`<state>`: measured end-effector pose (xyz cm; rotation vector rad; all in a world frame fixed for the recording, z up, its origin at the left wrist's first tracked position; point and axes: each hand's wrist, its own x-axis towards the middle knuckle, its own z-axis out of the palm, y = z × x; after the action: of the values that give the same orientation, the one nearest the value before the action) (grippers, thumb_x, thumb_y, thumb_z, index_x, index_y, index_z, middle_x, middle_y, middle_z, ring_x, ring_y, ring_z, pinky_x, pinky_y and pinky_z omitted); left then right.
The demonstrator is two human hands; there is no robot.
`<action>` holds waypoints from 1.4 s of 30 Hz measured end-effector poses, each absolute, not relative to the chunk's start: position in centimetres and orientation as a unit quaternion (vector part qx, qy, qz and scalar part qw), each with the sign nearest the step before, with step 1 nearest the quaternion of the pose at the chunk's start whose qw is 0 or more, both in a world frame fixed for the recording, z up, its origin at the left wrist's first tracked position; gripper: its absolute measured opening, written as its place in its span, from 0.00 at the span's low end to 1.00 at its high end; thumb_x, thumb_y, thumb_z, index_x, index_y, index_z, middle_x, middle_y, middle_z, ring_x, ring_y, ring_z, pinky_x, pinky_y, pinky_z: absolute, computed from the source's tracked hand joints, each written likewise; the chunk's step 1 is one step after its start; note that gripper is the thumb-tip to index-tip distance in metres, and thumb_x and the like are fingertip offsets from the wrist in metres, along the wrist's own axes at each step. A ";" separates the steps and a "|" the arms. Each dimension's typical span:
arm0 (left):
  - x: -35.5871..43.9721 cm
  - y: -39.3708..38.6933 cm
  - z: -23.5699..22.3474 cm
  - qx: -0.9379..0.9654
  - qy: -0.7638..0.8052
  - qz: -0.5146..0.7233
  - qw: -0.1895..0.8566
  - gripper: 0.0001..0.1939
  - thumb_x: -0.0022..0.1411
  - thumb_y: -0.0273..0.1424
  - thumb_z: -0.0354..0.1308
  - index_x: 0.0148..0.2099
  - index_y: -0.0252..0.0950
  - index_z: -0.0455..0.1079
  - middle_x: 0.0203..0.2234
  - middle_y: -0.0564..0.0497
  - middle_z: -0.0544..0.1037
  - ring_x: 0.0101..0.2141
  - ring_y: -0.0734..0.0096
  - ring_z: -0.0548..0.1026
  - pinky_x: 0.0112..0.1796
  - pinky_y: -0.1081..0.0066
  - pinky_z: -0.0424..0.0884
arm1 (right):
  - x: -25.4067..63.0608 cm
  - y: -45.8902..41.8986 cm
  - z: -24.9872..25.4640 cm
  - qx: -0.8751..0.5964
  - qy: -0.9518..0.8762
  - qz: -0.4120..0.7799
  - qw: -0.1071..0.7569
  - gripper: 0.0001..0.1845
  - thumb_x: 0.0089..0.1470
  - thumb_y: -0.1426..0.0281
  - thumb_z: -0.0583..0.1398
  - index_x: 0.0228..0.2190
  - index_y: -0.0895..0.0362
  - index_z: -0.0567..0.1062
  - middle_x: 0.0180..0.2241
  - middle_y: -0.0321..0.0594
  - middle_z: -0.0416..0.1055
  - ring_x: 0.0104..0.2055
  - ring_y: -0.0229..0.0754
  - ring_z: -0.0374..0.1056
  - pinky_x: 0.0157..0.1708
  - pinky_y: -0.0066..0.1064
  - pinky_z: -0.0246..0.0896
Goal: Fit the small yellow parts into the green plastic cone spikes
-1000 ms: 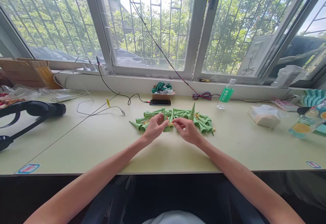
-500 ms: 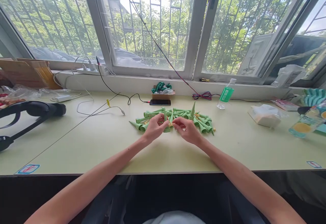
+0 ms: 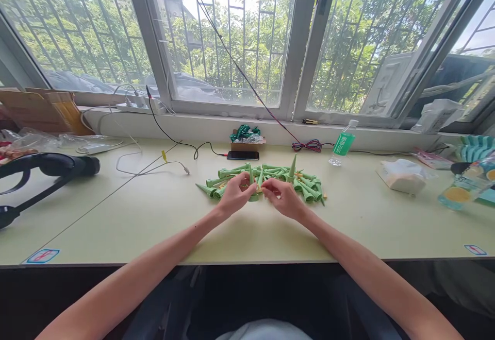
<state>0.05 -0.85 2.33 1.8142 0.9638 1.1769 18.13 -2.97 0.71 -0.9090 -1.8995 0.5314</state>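
Observation:
My left hand [image 3: 236, 194] is closed around a green paper cone [image 3: 252, 197], its tip pointing up and its wide end low. Close by on the right, my right hand [image 3: 284, 196] has thumb and forefinger pinched together beside a small yellowish piece [image 3: 259, 189]. Whether that piece is in the pinch is too small to tell. Behind both hands lies a pile of green paper cones [image 3: 307, 189], mostly on their sides, with yellowish bits among them. One upright cone [image 3: 292, 169] rises above my right hand.
Behind the pile are a black phone [image 3: 243, 155] on a cable and a small cardboard box [image 3: 247, 147] with green wrappers. A water bottle [image 3: 342, 144] and a tissue pack [image 3: 402, 176] stand to the right. Black headphones [image 3: 46, 175] and a white cable [image 3: 131, 174] lie left.

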 end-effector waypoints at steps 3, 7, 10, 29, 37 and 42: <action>0.1 -0.9 2.4 0.707 0.378 0.460 0.382 0.08 0.57 0.35 0.57 0.32 0.35 0.65 0.27 0.53 0.74 0.21 0.79 0.67 0.20 0.78 0.62 | 18.1 -2.9 0.7 -0.373 -0.773 0.215 0.466 0.10 0.61 0.63 0.56 0.35 0.56 0.73 0.27 0.38 0.72 0.29 0.37 0.67 0.30 0.28 0.64; 0.1 -1.1 2.8 0.693 0.388 0.467 0.388 0.09 0.57 0.36 0.58 0.33 0.35 0.65 0.25 0.54 0.73 0.19 0.80 0.66 0.19 0.78 0.62 | 18.2 -2.8 0.8 -0.382 -0.761 0.222 0.474 0.11 0.59 0.63 0.59 0.38 0.57 0.72 0.29 0.39 0.73 0.31 0.38 0.69 0.31 0.29 0.66; 0.1 -1.2 3.0 0.687 0.394 0.469 0.391 0.09 0.57 0.36 0.58 0.33 0.35 0.65 0.24 0.54 0.72 0.18 0.81 0.64 0.18 0.78 0.60 | 18.2 -2.8 0.9 -0.380 -0.763 0.225 0.472 0.10 0.58 0.62 0.59 0.37 0.56 0.72 0.30 0.39 0.73 0.32 0.39 0.69 0.31 0.28 0.66; 0.1 -0.9 2.4 0.709 0.389 0.461 0.366 0.09 0.57 0.35 0.57 0.33 0.34 0.65 0.28 0.54 0.73 0.17 0.83 0.63 0.18 0.79 0.60 | 18.4 -2.6 0.7 -0.398 -0.773 0.203 0.451 0.12 0.59 0.61 0.58 0.37 0.57 0.72 0.27 0.37 0.72 0.27 0.37 0.65 0.26 0.27 0.60; 0.0 -0.8 2.2 0.718 0.383 0.452 0.364 0.08 0.58 0.34 0.57 0.33 0.34 0.64 0.27 0.54 0.73 0.17 0.84 0.62 0.17 0.79 0.58 | 18.4 -2.4 0.4 -0.389 -0.791 0.196 0.430 0.12 0.62 0.62 0.55 0.33 0.57 0.72 0.25 0.36 0.69 0.27 0.36 0.62 0.26 0.26 0.59; 0.0 -0.8 2.2 0.720 0.383 0.452 0.360 0.09 0.58 0.35 0.56 0.32 0.35 0.63 0.28 0.54 0.73 0.17 0.84 0.61 0.17 0.79 0.59 | 18.3 -2.5 0.4 -0.401 -0.782 0.205 0.430 0.12 0.61 0.61 0.57 0.36 0.57 0.72 0.25 0.35 0.70 0.25 0.36 0.62 0.25 0.26 0.58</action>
<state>-0.02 -0.78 2.18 1.8566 0.9872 1.1660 18.35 -2.51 0.38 -1.0006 -1.9518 0.5115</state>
